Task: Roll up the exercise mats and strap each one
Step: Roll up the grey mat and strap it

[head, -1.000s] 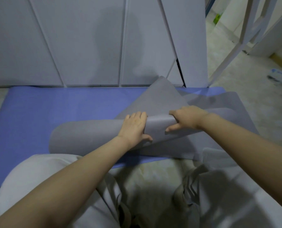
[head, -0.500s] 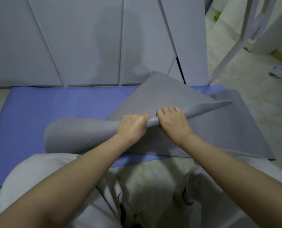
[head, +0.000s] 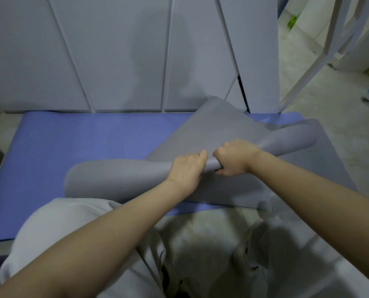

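Hands [head: 187,169] gripping grey mat [head: 114,175], blue mat [head: 82,143] beneath

Two exercise mats lie here: one partly rolled grey foam mat [head: 222,134] and one flat blue-violet foam mat [head: 93,138]. Two bare hands grip the grey one: left hand [head: 187,171], right hand [head: 235,158].

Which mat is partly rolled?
The grey mat, curled into a loose roll that the left hand and right hand grip at its middle. The blue mat lies flat beneath it.
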